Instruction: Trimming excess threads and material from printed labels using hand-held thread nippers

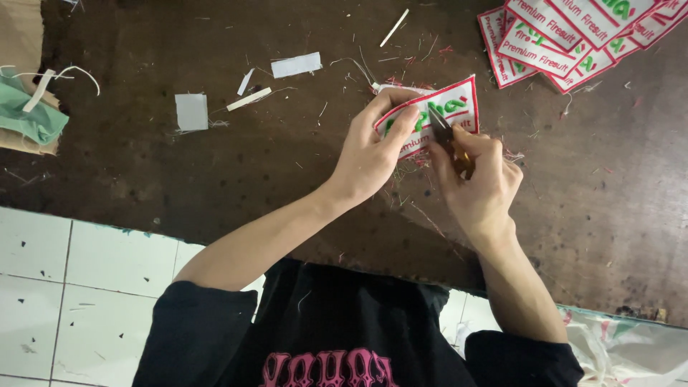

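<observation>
Clearly light and floppy, the embroidered patch [437,115] sits pinched at its edge in the left hand [373,154] above the table [287,165]; right hand [476,179] fingers grip small snips [448,140].

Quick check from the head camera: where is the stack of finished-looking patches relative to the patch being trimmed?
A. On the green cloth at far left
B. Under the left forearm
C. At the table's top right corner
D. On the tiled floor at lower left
C: the stack of patches lies fanned at the top right of the table, apart from the held patch.
</observation>
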